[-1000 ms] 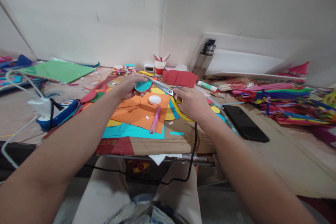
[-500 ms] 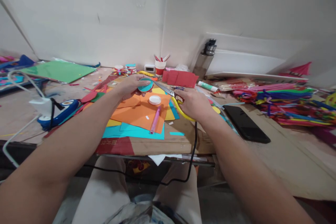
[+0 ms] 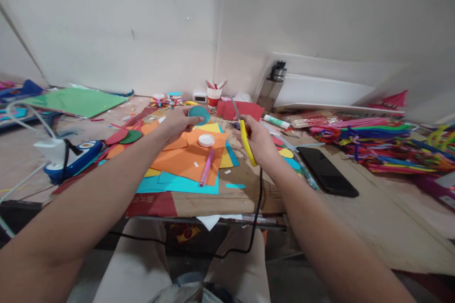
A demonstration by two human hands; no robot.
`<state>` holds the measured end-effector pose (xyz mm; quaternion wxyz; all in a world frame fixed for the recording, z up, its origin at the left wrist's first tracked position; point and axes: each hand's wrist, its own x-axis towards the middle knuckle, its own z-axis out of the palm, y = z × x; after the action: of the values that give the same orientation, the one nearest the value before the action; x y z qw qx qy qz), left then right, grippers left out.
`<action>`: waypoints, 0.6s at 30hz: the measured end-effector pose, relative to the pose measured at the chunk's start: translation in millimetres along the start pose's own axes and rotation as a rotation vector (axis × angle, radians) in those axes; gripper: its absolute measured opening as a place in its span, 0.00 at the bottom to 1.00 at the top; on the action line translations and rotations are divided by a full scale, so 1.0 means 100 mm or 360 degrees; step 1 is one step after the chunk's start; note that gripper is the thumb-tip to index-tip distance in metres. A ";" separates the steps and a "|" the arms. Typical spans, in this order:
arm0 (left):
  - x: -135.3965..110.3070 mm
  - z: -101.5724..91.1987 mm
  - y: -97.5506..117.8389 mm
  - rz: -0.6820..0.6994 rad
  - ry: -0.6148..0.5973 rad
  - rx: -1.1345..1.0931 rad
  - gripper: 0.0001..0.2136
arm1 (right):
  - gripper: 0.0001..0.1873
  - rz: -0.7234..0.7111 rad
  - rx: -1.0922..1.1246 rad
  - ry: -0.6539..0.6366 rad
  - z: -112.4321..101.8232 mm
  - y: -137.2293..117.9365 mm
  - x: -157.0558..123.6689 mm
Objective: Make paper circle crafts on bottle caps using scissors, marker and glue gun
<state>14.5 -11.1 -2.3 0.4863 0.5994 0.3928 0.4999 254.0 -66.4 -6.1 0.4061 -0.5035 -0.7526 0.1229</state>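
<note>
My left hand (image 3: 177, 123) is closed around a round teal paper disc (image 3: 199, 114), held just above the orange sheet (image 3: 185, 156). My right hand (image 3: 258, 142) grips yellow-handled scissors (image 3: 245, 139), blades pointing up and away toward the red paper pieces (image 3: 241, 109). The blades are apart from the disc. A white round lid (image 3: 206, 140) and a pink pen (image 3: 206, 168) lie on the orange sheet, over teal paper (image 3: 177, 184) and yellow paper.
A black phone (image 3: 325, 170) lies right of my right hand. Coloured pipe cleaners (image 3: 384, 147) pile at the far right. A glue stick (image 3: 276, 121), dark bottle (image 3: 270, 86) and red cup (image 3: 213, 96) stand behind. A green sheet (image 3: 76, 102) and blue tool (image 3: 73, 161) sit left. A black cable (image 3: 258, 218) hangs over the edge.
The scissors have swung away from the teal disc, blades now pointing up and back. My left hand lifted the disc slightly and turned its face toward me.
</note>
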 end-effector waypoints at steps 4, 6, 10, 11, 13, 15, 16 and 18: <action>-0.14 0.21 0.08 -0.0044 -0.0256 0.0312 0.12 | 0.26 0.0088 0.0754 0.0000 0.11 -0.09 -0.01; -0.20 0.29 0.10 0.0006 -0.0372 0.0321 0.12 | 0.29 0.0076 0.0808 0.0017 0.16 -0.12 -0.02; -0.24 0.34 0.07 0.0037 -0.0460 0.0179 0.11 | 0.30 0.0074 0.0844 -0.0038 0.22 -0.13 -0.03; -0.24 0.34 0.06 0.0015 -0.0443 0.0135 0.11 | 0.30 0.0078 0.0884 -0.0053 0.23 -0.13 -0.02; -0.23 0.34 0.04 -0.0043 -0.0403 0.0036 0.12 | 0.30 0.0079 0.0983 -0.0048 0.25 -0.14 -0.02; -0.22 0.37 0.03 -0.0094 -0.0365 -0.0057 0.14 | 0.29 0.0071 0.1063 -0.0028 0.27 -0.15 -0.01; -0.22 0.39 0.03 -0.0105 -0.0347 -0.0106 0.15 | 0.29 0.0073 0.1100 -0.0016 0.28 -0.15 -0.01; -0.23 0.43 0.03 -0.0100 -0.0318 -0.0206 0.15 | 0.28 0.0097 0.1185 0.0024 0.30 -0.16 0.00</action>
<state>52.4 -41.8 -5.1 0.5762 0.6010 0.3279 0.4464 221.0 -66.8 -15.8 0.5631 -0.3444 -0.6381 0.3964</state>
